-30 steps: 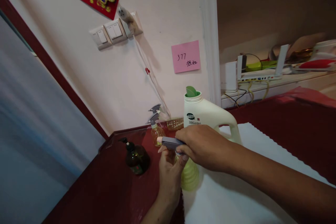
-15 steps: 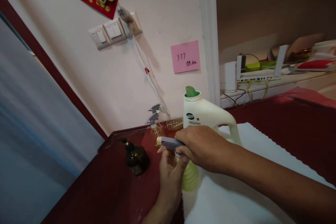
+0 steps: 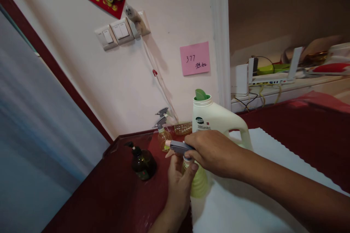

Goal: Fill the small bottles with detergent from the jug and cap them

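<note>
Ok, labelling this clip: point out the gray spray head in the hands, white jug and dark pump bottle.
Gray spray head (image 3: 179, 147): head view, on its housing.
White jug (image 3: 217, 119): head view, upper body.
Dark pump bottle (image 3: 142, 162): head view, on its body.

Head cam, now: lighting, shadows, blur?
Head view, throughout: dim, uneven light, the shelf recess darker than the wall; soft shadow on the white cloth; ridges of the spray bottle soft but visible; writing on the pink note legible, smallest print on the jug unreadable.
</note>
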`<action>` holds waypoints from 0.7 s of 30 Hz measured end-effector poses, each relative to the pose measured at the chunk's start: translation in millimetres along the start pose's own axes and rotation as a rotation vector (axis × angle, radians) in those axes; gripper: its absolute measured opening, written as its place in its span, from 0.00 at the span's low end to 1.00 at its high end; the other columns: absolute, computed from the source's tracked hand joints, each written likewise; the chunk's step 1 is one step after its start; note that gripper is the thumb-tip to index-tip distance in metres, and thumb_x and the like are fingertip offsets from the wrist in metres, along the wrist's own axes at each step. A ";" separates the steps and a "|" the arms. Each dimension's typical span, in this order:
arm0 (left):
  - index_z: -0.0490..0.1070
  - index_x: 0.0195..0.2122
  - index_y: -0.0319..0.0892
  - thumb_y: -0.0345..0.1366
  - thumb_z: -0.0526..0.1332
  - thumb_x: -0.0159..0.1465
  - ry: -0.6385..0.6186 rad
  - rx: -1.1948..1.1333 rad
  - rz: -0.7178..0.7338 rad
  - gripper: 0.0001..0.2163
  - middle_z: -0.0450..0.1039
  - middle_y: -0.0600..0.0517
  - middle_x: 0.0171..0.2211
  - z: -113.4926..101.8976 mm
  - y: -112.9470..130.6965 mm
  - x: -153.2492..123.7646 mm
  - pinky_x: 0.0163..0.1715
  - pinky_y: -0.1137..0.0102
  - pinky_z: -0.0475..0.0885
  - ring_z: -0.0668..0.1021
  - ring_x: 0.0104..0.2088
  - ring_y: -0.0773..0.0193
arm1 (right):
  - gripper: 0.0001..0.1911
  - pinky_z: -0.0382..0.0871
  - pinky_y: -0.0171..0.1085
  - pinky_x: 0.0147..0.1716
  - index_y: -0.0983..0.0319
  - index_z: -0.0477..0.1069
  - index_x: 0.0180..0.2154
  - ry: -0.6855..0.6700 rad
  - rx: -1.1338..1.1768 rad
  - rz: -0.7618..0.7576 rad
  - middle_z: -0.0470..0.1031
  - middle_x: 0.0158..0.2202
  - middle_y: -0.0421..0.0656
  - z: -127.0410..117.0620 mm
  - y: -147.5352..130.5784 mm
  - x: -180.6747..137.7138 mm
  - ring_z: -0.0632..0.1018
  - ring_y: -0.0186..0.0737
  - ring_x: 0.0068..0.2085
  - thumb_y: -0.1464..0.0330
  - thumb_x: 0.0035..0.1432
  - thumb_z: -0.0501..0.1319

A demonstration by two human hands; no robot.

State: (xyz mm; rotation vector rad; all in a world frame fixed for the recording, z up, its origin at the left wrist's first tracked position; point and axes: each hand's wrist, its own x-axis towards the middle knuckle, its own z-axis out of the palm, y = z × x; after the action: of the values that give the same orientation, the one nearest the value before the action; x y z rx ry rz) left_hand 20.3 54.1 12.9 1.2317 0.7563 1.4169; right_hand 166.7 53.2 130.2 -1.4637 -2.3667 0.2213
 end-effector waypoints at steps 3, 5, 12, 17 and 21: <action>0.72 0.46 0.45 0.46 0.76 0.57 0.025 -0.034 0.015 0.21 0.77 0.46 0.51 3.6 2.1 2.2 0.55 0.60 0.71 0.77 0.54 0.51 | 0.07 0.48 0.35 0.27 0.62 0.74 0.33 -0.005 0.001 0.014 0.77 0.32 0.42 -0.4 -0.4 -0.4 0.72 0.36 0.31 0.67 0.64 0.65; 0.73 0.46 0.44 0.46 0.74 0.59 0.033 -0.026 0.015 0.20 0.77 0.46 0.50 2.7 0.7 2.2 0.55 0.60 0.71 0.77 0.53 0.52 | 0.07 0.48 0.36 0.28 0.62 0.74 0.33 -0.009 0.004 0.010 0.78 0.33 0.42 0.2 0.7 -0.8 0.72 0.36 0.31 0.67 0.65 0.65; 0.76 0.36 0.41 0.50 0.69 0.64 0.012 0.034 -0.032 0.15 0.75 0.53 0.32 -9.9 -9.7 -1.6 0.35 0.72 0.70 0.76 0.33 0.64 | 0.05 0.47 0.36 0.28 0.61 0.74 0.36 0.003 -0.001 -0.002 0.78 0.34 0.42 5.1 4.4 0.0 0.74 0.38 0.33 0.66 0.66 0.64; 0.76 0.43 0.43 0.51 0.69 0.63 0.003 0.005 -0.028 0.17 0.78 0.48 0.42 -4.7 -4.7 -0.3 0.48 0.65 0.73 0.79 0.46 0.56 | 0.05 0.48 0.37 0.29 0.61 0.75 0.36 0.026 -0.009 -0.005 0.79 0.36 0.43 6.5 3.1 0.0 0.76 0.40 0.35 0.67 0.65 0.64; 0.75 0.44 0.44 0.49 0.73 0.60 0.030 -0.009 -0.007 0.18 0.78 0.47 0.46 -0.6 -0.2 1.5 0.54 0.62 0.72 0.78 0.53 0.52 | 0.06 0.49 0.37 0.28 0.61 0.75 0.35 0.031 -0.006 0.003 0.80 0.35 0.44 6.5 2.9 -0.3 0.76 0.41 0.35 0.66 0.66 0.65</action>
State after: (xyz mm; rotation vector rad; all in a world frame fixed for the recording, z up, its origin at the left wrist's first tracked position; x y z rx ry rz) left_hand 19.9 55.8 13.0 1.2020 0.7728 1.4344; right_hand 166.8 54.6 123.2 -1.4637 -2.3426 0.1905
